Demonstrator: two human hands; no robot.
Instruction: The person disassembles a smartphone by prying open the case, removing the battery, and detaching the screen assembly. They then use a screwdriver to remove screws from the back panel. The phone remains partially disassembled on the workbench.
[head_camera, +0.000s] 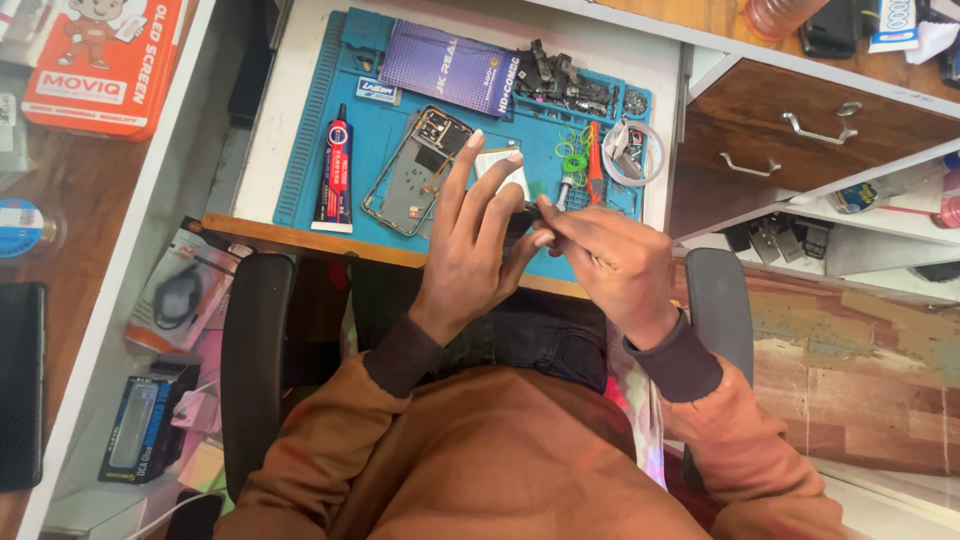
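Observation:
My left hand (475, 240) and my right hand (605, 262) meet over the front edge of a blue work mat (305, 140). Between their fingertips they pinch a small dark part (522, 216), mostly hidden by the fingers. My left fingers stretch over an opened phone frame (412, 165) lying on the mat, beside a small white piece (497, 166). A red and black glue tube (336, 165) lies left of the frame.
A purple packet (450, 65), a heap of dark small parts (560, 78), green rings (572, 160) and a tape roll (632, 152) crowd the mat's back and right. Wooden drawers (810, 125) stand right. Boxes and a black phone (20, 385) lie left. Chair armrests (255, 350) flank me.

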